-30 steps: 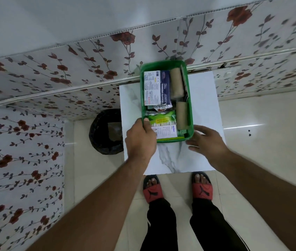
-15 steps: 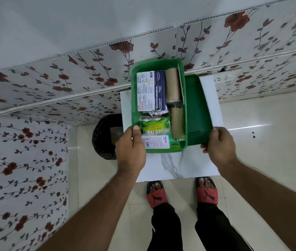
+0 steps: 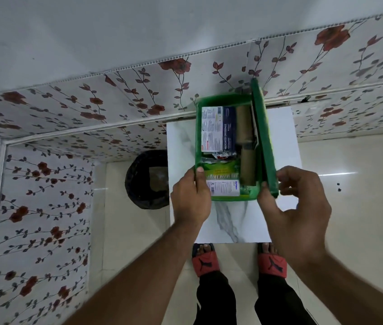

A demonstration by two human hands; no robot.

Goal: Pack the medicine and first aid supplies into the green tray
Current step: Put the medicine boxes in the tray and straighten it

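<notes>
Fingers of the right hand (image 3: 296, 207) are pinched on the near end of the green lid (image 3: 263, 137), standing on edge along the right side of the green tray (image 3: 228, 197). Left hand (image 3: 191, 198) is clamped on the tray's near-left rim. Tray's on the white worktop (image 3: 232, 221), packed full. Biggest risk imo: the brown rolls (image 3: 244, 124) sit right against the hinge side, so the lid could snag or pop back open.

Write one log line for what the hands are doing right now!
left hand: holds green tray near rim | right hand: holds green lid on edge at tray's right side | tray: packed, on marble table
</notes>
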